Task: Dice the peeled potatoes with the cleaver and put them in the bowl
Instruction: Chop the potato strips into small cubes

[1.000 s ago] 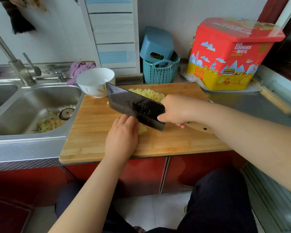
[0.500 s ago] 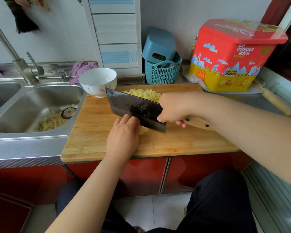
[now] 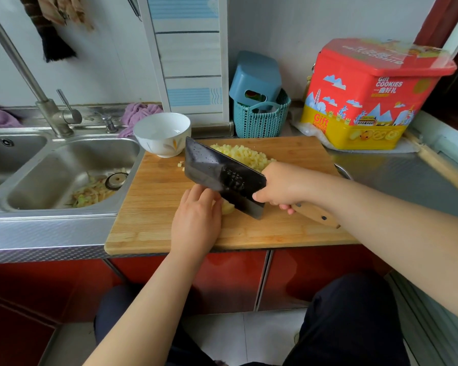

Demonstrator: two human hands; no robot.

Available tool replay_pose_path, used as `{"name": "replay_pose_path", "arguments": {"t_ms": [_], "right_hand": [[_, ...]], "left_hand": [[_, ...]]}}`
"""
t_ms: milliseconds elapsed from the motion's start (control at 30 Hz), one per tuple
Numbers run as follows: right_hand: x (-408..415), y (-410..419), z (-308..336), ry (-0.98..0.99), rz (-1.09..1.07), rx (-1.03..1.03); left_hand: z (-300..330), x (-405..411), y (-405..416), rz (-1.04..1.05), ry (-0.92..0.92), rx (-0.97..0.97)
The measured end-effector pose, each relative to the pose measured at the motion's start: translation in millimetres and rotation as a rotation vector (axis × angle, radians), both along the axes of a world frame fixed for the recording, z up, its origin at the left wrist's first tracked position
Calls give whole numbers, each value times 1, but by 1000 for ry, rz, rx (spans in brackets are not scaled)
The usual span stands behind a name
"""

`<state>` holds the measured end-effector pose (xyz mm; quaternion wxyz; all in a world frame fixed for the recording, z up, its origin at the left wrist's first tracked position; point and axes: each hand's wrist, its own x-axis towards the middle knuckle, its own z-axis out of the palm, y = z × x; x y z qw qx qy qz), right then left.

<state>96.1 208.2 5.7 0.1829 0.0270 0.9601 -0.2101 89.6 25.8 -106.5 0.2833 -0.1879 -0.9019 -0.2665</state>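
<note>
Wooden cutting board [image 3: 154, 207] fills the middle of the frame, and on it your left hand [image 3: 196, 220] curls over a piece of potato [image 3: 228, 208] while your right hand [image 3: 283, 184] grips the cleaver [image 3: 217, 175] by its handle, blade against the potato. A pile of diced potato [image 3: 242, 153] lies toward the board's far edge behind the blade, and the white bowl [image 3: 162, 133] stands at the board's upper left corner, beside the sink [image 3: 50, 165].

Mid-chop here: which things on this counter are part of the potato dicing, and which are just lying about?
In the job: cleaver gripped by right hand; potato piece held under left hand; diced pile; white bowl; cutting board.

Lying about: cookie tin; teal basket; purple cloth; sink holding scraps; rolling pin.
</note>
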Motion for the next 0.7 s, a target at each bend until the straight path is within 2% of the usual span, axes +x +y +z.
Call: {"name": "replay_pose_path", "arguments": {"t_ms": [233, 700], "right_hand": [[2, -4, 20, 56, 55, 28], [-5, -27, 27, -41, 113, 176]], "left_hand": [[0, -3, -1, -32, -34, -11], [-3, -7, -1, 2, -48, -15]]}}
